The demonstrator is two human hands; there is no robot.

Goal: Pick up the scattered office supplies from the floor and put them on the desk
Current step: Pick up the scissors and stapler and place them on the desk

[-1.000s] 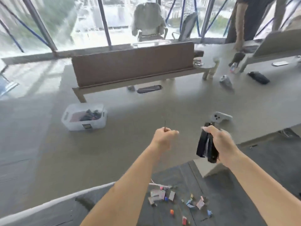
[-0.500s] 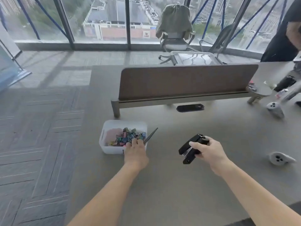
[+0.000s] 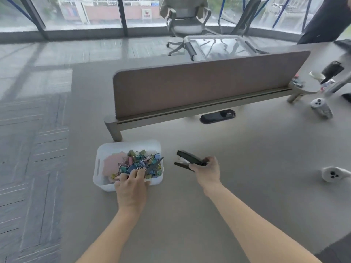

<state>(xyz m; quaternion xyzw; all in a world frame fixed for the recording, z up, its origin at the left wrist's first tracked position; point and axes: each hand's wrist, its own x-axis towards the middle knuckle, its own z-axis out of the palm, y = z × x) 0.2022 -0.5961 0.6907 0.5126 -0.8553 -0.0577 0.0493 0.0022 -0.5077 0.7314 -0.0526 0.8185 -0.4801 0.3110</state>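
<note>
A white plastic bin (image 3: 129,144) stands on the grey desk (image 3: 247,196), filled with coloured binder clips (image 3: 138,162) and pink paper. My left hand (image 3: 131,190) rests over the bin's near rim with its fingers spread and the thumb outside the wall. A thin dark stick (image 3: 154,165) lies slanted on the clips, its lower end at my fingertips. To the right of the bin, my right hand (image 3: 207,173) grips a black stapler (image 3: 190,160) just above the desk, its jaws gaping toward the bin.
A brown divider panel (image 3: 199,84) on legs crosses the desk behind the bin, with a black oval device (image 3: 217,116) under it. Two white controllers (image 3: 334,173) (image 3: 321,108) lie at the right. The desk's left edge drops to carpet. An office chair (image 3: 186,19) and a person (image 3: 326,19) are beyond.
The view swung from the floor up to the desk. My left hand carried the dark stick to the bin and laid it on the clips. My right hand brought the stapler down beside the bin.
</note>
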